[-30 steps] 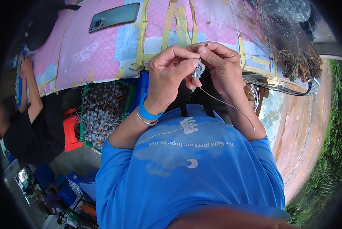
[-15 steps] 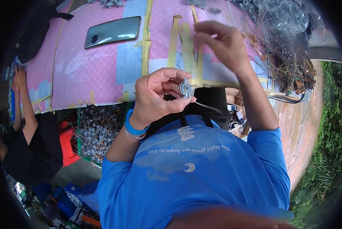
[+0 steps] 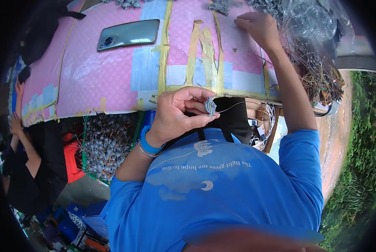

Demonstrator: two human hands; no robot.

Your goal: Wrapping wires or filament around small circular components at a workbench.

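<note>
My left hand [image 3: 175, 110] is closed, gripping a small round grey part [image 3: 210, 106] between thumb and fingers, just off the table's near edge. From this part a thin pale wire [image 3: 232, 105] trails off to the right. Farther out over the table, my right hand [image 3: 261, 30] has its fingers drawn together in a pinch. Whether anything sits between those fingertips is too small to make out. Closest to it are a small cluster of grey parts [image 3: 220, 6] and a larger heap of grey parts [image 3: 267, 6] at the far edge.
A phone [image 3: 129, 35] lies on the pink taped table covering [image 3: 99, 80]. Bundled wires [image 3: 318, 80] and clear plastic bags [image 3: 309, 21] crowd the right side. Below the table's left part stands a green crate of grey wired pieces [image 3: 108, 145]. A co-worker's arm [image 3: 26, 143] is at far left.
My right hand has moved away and to the right, toward the grey parts at the far edge. My left hand still holds the grey part, now turned more edge-on and slightly lower.
</note>
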